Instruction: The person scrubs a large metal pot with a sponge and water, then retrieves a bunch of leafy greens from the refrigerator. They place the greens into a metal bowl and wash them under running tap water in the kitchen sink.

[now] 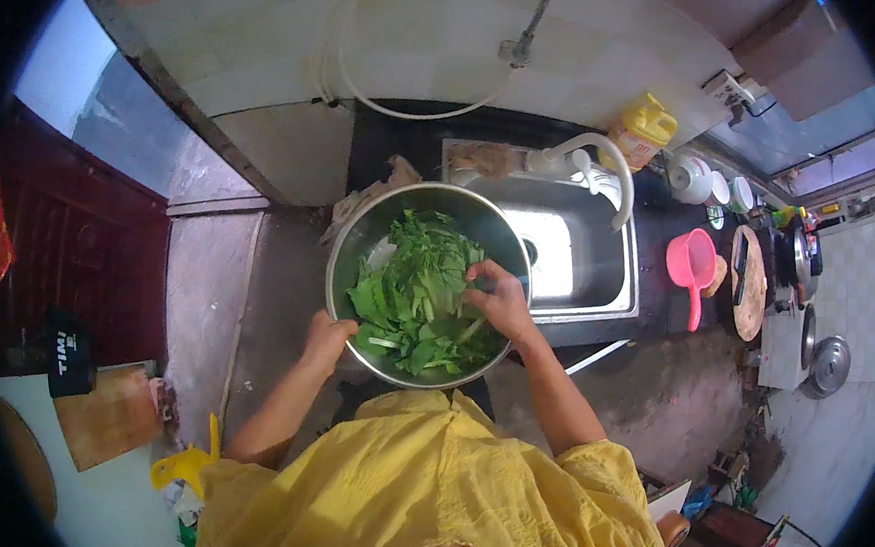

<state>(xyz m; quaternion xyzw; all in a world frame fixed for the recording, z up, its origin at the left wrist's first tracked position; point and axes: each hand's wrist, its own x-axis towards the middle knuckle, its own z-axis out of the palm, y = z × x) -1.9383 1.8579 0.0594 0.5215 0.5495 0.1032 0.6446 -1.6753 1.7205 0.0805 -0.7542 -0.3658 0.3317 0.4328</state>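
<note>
A large stainless-steel basin (338, 267) is in front of me, with its right side overlapping the sink's left end. Leafy green vegetables (422, 272) with pale stems are heaped inside it. My left hand (328, 342) grips the basin's rim at the lower left, thumb on the edge. Over the right part of the basin, my right hand (502, 300) is at the greens with its fingers bent. Thumb and forefinger tips are a little apart beside the leaves; whether a leaf is held between them is unclear.
Right of the basin is a steel sink (632, 285) with a curved white faucet (624, 165). A yellow jug (641, 132) stands behind it. Farther right are a pink ladle (690, 259), stacked bowls (690, 178) and a round wooden board (748, 292) with a dark-handled knife.
</note>
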